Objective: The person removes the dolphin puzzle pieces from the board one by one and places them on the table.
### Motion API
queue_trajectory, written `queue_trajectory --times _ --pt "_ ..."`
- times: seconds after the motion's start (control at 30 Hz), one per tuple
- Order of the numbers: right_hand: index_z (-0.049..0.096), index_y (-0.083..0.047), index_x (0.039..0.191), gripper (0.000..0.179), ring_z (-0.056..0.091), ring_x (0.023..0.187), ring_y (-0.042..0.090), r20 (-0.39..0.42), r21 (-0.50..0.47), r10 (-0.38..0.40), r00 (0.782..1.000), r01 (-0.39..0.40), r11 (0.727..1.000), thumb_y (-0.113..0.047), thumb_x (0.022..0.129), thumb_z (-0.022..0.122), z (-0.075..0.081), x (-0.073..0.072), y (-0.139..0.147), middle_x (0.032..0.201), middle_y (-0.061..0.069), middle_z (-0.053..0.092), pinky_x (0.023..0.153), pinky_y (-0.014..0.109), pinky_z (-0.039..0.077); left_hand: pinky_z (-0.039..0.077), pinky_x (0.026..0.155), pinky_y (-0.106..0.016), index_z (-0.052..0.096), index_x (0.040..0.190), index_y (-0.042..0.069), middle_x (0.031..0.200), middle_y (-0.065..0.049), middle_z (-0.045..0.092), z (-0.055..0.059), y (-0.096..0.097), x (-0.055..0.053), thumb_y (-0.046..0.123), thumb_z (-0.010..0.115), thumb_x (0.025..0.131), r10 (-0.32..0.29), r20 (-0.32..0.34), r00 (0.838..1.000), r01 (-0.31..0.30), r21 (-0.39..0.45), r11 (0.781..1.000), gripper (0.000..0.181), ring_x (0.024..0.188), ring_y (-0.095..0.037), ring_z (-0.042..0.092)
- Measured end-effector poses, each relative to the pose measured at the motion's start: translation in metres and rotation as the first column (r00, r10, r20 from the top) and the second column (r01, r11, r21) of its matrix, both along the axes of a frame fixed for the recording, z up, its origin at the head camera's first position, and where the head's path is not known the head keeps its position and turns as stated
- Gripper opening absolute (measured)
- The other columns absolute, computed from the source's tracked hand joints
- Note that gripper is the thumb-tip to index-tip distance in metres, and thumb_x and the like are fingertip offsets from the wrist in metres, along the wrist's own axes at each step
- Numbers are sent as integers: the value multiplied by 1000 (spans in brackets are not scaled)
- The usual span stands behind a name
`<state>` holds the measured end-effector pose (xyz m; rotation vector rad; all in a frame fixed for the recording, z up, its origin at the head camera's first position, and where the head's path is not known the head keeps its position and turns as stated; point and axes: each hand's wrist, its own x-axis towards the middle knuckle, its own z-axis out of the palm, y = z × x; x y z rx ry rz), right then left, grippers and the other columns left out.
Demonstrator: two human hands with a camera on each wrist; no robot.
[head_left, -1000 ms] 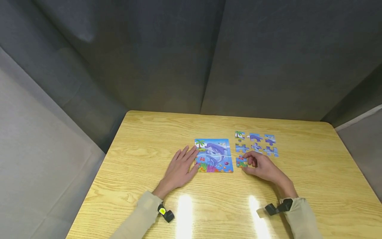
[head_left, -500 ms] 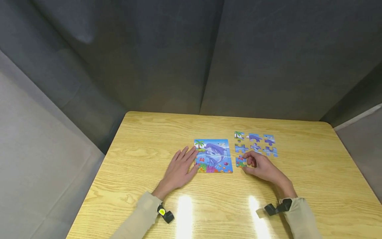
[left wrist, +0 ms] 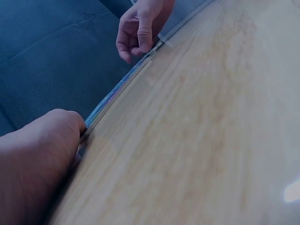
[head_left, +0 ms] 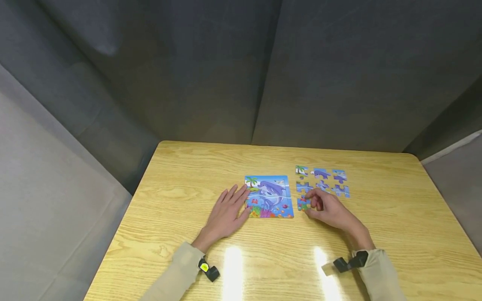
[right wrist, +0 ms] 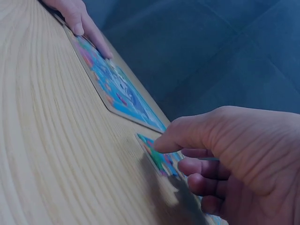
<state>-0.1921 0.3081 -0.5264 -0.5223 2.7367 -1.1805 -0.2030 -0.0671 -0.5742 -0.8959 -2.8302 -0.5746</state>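
Note:
A square dolphin jigsaw puzzle (head_left: pixel 269 198) lies flat in its frame on the table. My left hand (head_left: pixel 227 211) rests on its left edge, fingers stretched out, fingertips and thumb on the border. To the right of the puzzle, my right hand (head_left: pixel 329 209) has thumb and index finger curved at a loose puzzle piece (head_left: pixel 302 204) with a crab and green plants. In the right wrist view the thumb (right wrist: pixel 176 136) meets that piece, which lies on the table; the other fingers are curled below. The index fingertip is mostly hidden there.
Several more loose pieces lie beyond my right hand, such as the palm tree piece (head_left: pixel 301 170), a dolphin piece (head_left: pixel 321 173) and a blue corner piece (head_left: pixel 340 175). Grey partitions (head_left: pixel 211 75) stand behind the wooden table (head_left: pixel 180 175) and at its sides.

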Motion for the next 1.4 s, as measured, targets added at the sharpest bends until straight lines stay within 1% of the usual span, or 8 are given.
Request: queue_trajectory --times 0.13,0.27,0.37,0.6,0.77,1.0,1.23,1.4 --pt "65 -3 117 31 49 71 13 -31 -12 1 1000 -2 1000 -6 90 80 7 2 -10 86 3 57 61 25 43 14 127 -53 32 165 19 172 0 27 0 1 0 48 38 111 2 -3 1000 -2 8 1000 62 160 -30 20" --pt "67 1 114 31 50 70 16 -85 -1 37 996 -37 999 -2 87 81 13 6 -24 84 5 58 61 25 43 14 127 -53 32 165 19 172 0 27 0 2 0 49 39 110 7 7 1000 -7 8 1000 63 160 -30 19" --pt "68 2 116 32 51 71 16 -93 22 73 993 -72 997 -2 87 81 18 7 -39 85 6 60 63 24 44 14 127 -53 32 165 20 172 1 27 -1 1 0 49 39 110 13 1 1000 -13 0 1000 63 160 -30 19" --pt "65 3 127 44 52 75 19 -68 99 187 980 -180 979 -11 89 82 21 1 -75 90 7 60 69 28 44 15 127 -53 32 166 20 172 0 27 0 0 -1 48 38 110 19 -4 1000 -20 -7 1000 62 160 -30 20" --pt "60 2 135 55 49 71 11 -19 149 218 976 -212 966 -18 89 81 17 -5 -89 89 3 59 67 27 42 14 128 -52 31 166 20 172 1 26 -1 1 -1 47 38 111 17 5 1000 -17 -8 1000 61 160 -29 19" --pt "62 2 132 50 44 68 7 -46 169 205 978 -195 966 -19 89 80 11 -7 -96 83 2 56 67 27 40 14 127 -53 30 166 19 173 1 25 2 1 0 46 37 111 22 14 1000 -21 -13 1000 61 160 -29 19" --pt "67 -6 120 46 44 65 6 -77 207 135 988 -117 971 -26 83 83 5 -7 -101 79 -3 55 64 27 40 15 127 -52 30 166 19 172 0 26 0 1 0 46 38 112 22 7 1000 -22 1 1000 61 160 -29 20" --pt "67 -8 118 45 43 63 7 -85 206 125 989 -105 973 -28 81 84 2 -7 -100 78 -4 54 60 25 38 15 127 -53 30 166 18 172 0 26 0 1 0 46 37 112 20 8 1000 -20 7 1000 61 160 -29 20"
